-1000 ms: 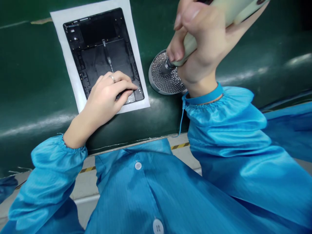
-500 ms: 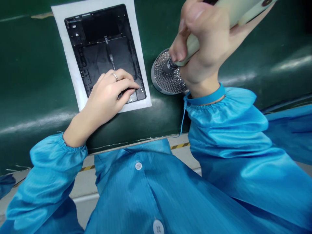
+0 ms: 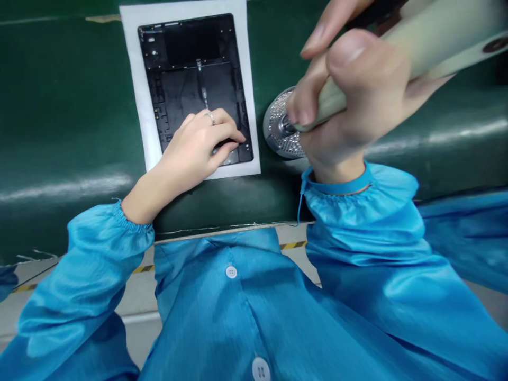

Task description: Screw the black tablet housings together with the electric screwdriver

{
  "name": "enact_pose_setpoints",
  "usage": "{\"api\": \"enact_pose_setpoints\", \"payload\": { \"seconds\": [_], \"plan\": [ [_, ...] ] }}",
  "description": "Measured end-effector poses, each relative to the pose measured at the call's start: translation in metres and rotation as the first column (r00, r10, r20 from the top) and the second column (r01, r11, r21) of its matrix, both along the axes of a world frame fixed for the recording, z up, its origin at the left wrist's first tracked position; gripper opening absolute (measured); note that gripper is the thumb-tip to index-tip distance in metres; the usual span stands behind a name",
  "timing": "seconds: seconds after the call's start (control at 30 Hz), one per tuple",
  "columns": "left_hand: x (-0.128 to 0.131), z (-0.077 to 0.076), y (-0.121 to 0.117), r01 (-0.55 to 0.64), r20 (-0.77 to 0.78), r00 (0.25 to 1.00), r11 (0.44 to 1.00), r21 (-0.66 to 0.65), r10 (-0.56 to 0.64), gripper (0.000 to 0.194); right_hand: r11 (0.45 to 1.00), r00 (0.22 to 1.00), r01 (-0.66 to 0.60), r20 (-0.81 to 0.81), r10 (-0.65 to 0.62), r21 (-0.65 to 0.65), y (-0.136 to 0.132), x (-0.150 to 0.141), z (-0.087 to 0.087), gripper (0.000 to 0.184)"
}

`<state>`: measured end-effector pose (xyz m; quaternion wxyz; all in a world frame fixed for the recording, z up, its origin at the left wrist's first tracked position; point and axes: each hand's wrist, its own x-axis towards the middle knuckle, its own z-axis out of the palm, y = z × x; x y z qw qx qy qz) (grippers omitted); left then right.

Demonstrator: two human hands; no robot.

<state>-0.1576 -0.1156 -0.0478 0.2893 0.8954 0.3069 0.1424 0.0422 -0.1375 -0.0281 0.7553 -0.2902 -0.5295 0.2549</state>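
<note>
An opened black tablet housing [image 3: 180, 90] lies on a white sheet [image 3: 137, 90], its inner side with a thin ribbon cable facing up. My left hand [image 3: 198, 140], with a ring on one finger, rests over its lower part. Its thumb and index finger are bent and slightly apart, tips at the lower right of the housing; what lies under the palm is hidden. My right hand [image 3: 361, 90] grips a pale green electric screwdriver [image 3: 444, 39], tilted down to the left. The screwdriver's metal nose is over a round grey screw dish [image 3: 272, 127] with a dotted metal surface; the bit's tip is hidden.
Dark green matting [image 3: 71, 106] covers the workbench, with a worn tear at the upper left. The bench's front edge [image 3: 222, 228] runs just before my blue smock [image 3: 206, 301]. A blue wrist strap [image 3: 345, 186] with a thin cord circles my right wrist.
The whole view has shifted, so the tablet housing and dish sit further right. My right hand and the screwdriver appear closer and larger, covering more of the dish. My left hand stays on the housing.
</note>
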Motion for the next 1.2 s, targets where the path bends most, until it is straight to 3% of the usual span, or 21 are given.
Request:
{"api": "enact_pose_setpoints", "payload": {
  "seconds": [0.13,0.23,0.37,0.43,0.57,0.7,1.03,1.2],
  "plan": [
    [0.004,0.003,0.001,0.012,0.005,1.000,0.999,-0.038,-0.011,0.029,0.993,0.993,-0.110,0.028,0.111,-0.051,-0.011,-0.023,0.005,0.017],
    [0.007,0.006,0.001,0.017,0.005,1.000,0.999,-0.044,-0.017,0.031,0.994,0.995,-0.094,0.037,0.096,-0.059,-0.009,-0.031,0.002,0.019],
    [0.009,0.006,0.002,0.026,0.025,0.999,0.999,-0.041,-0.025,0.030,0.995,0.999,-0.031,0.040,0.035,-0.097,-0.006,-0.035,0.001,0.047],
    [0.010,0.005,0.002,0.026,0.031,0.999,0.998,-0.055,-0.025,0.029,0.991,0.999,-0.022,0.040,0.028,-0.130,-0.007,-0.037,0.002,0.053],
    [0.012,0.006,0.002,0.008,0.012,1.000,0.997,-0.072,-0.007,0.027,0.985,0.997,-0.011,0.071,0.024,-0.170,-0.009,-0.039,0.003,0.053],
    [0.012,0.007,0.001,0.003,0.009,1.000,0.997,-0.075,-0.002,0.026,0.994,0.999,-0.037,0.030,0.041,-0.107,-0.004,-0.041,-0.001,0.054],
    [0.012,0.007,0.002,0.013,0.028,1.000,0.997,-0.082,-0.011,0.025,0.982,0.992,-0.117,0.021,0.122,-0.147,-0.006,-0.037,-0.005,0.022],
    [0.013,0.008,0.001,0.005,-0.022,1.000,0.999,-0.037,-0.005,0.026,0.990,1.000,-0.004,-0.006,0.003,-0.140,-0.005,-0.043,-0.006,0.047]
  ]
}}
